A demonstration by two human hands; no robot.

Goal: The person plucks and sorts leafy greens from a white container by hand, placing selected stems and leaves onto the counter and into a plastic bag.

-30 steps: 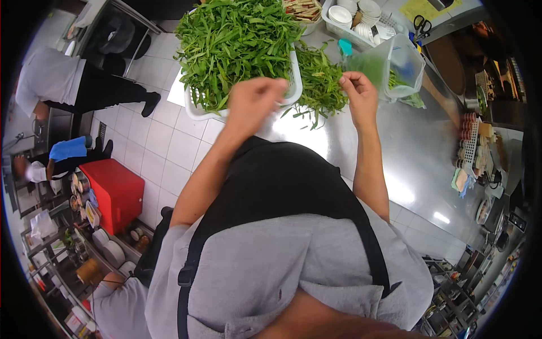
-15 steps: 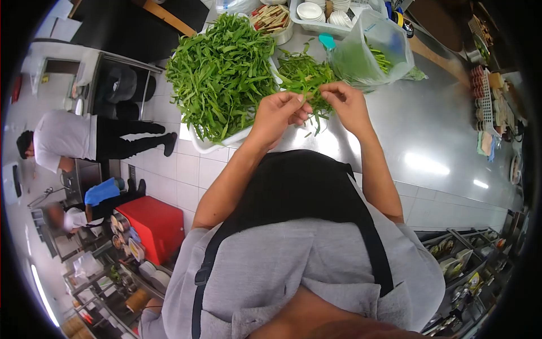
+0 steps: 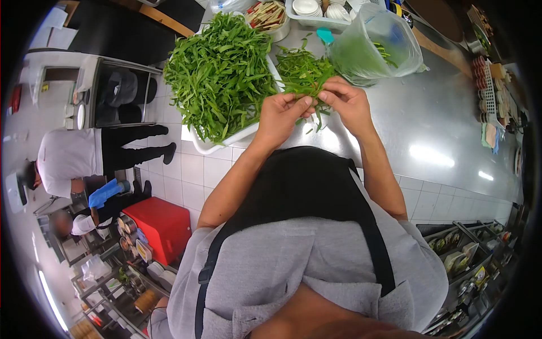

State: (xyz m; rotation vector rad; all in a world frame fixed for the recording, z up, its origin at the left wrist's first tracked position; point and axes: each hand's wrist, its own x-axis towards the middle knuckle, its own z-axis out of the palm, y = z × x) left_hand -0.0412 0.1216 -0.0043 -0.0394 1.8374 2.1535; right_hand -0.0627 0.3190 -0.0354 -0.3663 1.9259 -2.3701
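Above the steel counter [image 3: 389,118], my left hand [image 3: 280,117] and my right hand [image 3: 350,108] are close together. Both are closed in a pinch on a green leafy sprig [image 3: 307,89] that looks like water spinach. Just beyond the fingers lies a smaller heap of the same greens [image 3: 299,63]. Left of my left hand, a large mound of leaves [image 3: 220,73] fills a white plastic tray [image 3: 217,147]. A clear plastic bag [image 3: 353,53] with green stems inside stands open beyond my right hand.
Behind the greens are a round container of wooden-looking sticks [image 3: 278,34], a teal object [image 3: 325,35] and a tray of white dishes [image 3: 319,21]. To the left, two people [image 3: 70,155] work on the tiled floor near a red box [image 3: 161,229]. Shelves [image 3: 468,260] stand at lower right.
My hands have come closer together, and the right fingers now meet the sprig beside the left ones. The plastic bag's mouth looks wider. The view has shifted slightly.
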